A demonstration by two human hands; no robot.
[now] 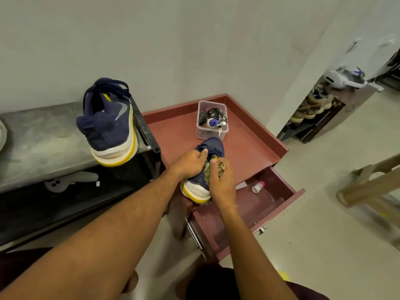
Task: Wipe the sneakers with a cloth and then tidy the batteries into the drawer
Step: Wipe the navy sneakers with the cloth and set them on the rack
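Navy sneaker (213,148) is gripped by the left hand (189,163); a crumpled cloth (221,166) is clutched against it by the right hand (223,186), just beside the left

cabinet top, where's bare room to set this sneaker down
Bare patches on the cabinet top: right of the plastic box up to the raised rim, and the left strip between the box and the grey shelf. The front middle is crowded, where the left hand and right hand hold the sneaker and cloth.
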